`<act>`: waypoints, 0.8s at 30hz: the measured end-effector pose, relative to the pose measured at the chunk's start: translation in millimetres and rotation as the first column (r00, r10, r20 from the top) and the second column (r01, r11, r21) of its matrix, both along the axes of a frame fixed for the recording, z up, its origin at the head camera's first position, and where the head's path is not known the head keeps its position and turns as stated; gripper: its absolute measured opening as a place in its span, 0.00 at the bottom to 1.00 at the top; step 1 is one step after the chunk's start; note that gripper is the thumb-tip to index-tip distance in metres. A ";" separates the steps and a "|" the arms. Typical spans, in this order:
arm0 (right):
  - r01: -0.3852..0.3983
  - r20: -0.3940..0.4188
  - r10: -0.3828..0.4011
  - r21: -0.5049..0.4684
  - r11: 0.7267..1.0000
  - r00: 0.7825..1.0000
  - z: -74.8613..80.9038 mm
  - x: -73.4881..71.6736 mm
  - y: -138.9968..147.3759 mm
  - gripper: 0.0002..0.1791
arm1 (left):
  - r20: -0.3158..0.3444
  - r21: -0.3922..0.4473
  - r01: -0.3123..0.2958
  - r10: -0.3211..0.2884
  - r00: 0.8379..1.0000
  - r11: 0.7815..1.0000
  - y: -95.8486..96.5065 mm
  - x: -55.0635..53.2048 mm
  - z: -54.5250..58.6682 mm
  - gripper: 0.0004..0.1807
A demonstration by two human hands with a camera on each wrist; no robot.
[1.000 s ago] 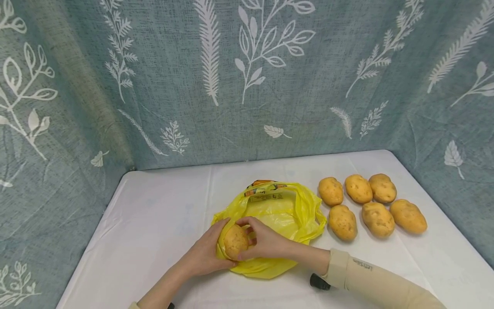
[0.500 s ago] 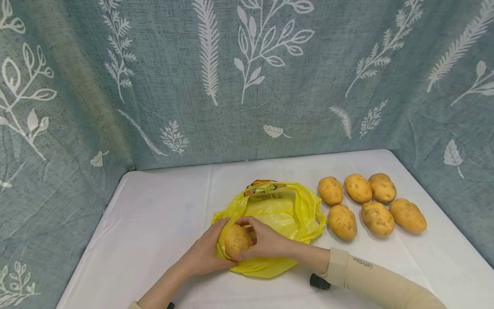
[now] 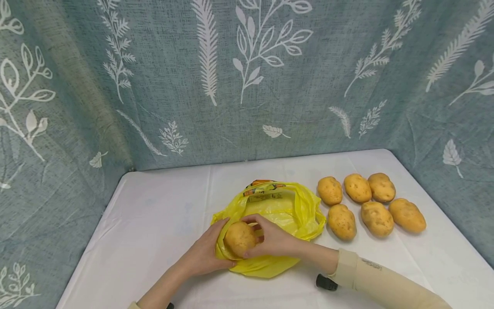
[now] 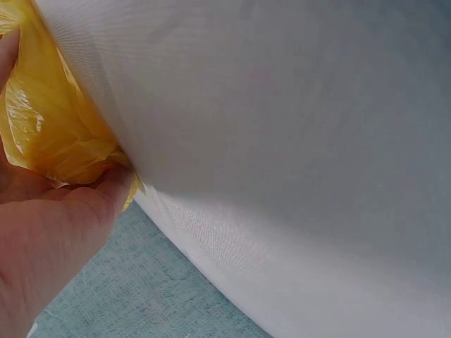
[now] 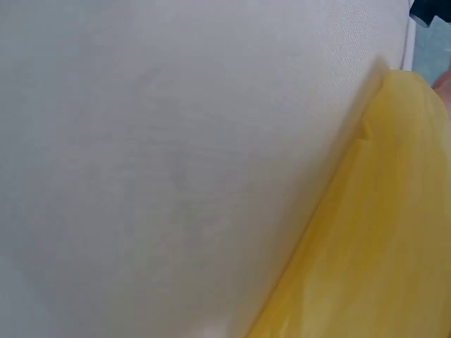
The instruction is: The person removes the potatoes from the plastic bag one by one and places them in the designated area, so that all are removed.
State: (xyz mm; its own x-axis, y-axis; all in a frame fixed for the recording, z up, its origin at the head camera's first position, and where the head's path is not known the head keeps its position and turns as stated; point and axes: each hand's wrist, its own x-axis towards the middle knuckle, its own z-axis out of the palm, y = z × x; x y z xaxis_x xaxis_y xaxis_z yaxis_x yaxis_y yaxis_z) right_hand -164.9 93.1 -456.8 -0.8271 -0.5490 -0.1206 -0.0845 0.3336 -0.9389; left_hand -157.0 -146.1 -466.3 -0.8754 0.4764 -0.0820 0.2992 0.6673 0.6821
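A yellow plastic bag (image 3: 306, 210) lies on the white table with its mouth spread wide. My left hand (image 3: 206, 251) grips the bag's near-left side, fingers and thumb curved round the film. At that side, just inside the bag's edge, sits a potato (image 3: 240, 239). My right hand (image 3: 275, 240) reaches across the bag and holds this potato between thumb and fingers. In the left wrist view, the thumb and fingers of the left hand (image 4: 60, 232) press crumpled yellow film. The right wrist view shows mostly the bag's outer side (image 5: 387, 225); nearly all of the right hand is hidden there.
Several loose potatoes (image 3: 378, 219) lie in two rows to the right of the bag. A black cylindrical piece (image 3: 326, 282) shows under the right forearm. Patterned green-grey curtains (image 3: 231, 128) stand around the table's back and sides.
My right hand and the potato have shifted slightly to the right, and more of the potato shows. The left hand and the bag have stayed in place.
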 end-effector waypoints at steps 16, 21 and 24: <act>0.026 -0.006 -0.026 -0.003 1.000 1.000 6.1 1.4 17.3 0.42 | 0.004 -0.008 -0.002 0.002 1.000 1.000 0.8 0.0 0.2 0.60; 0.046 -0.019 -0.046 -0.026 0.999 0.999 9.1 1.2 24.7 0.42 | 0.005 -0.027 -0.005 0.005 1.000 1.000 0.6 -0.5 -1.3 0.60; 0.061 -0.012 -0.061 -0.028 0.998 0.998 10.7 0.8 29.8 0.42 | -0.001 -0.024 -0.004 0.004 1.000 1.000 0.6 -0.2 -1.1 0.60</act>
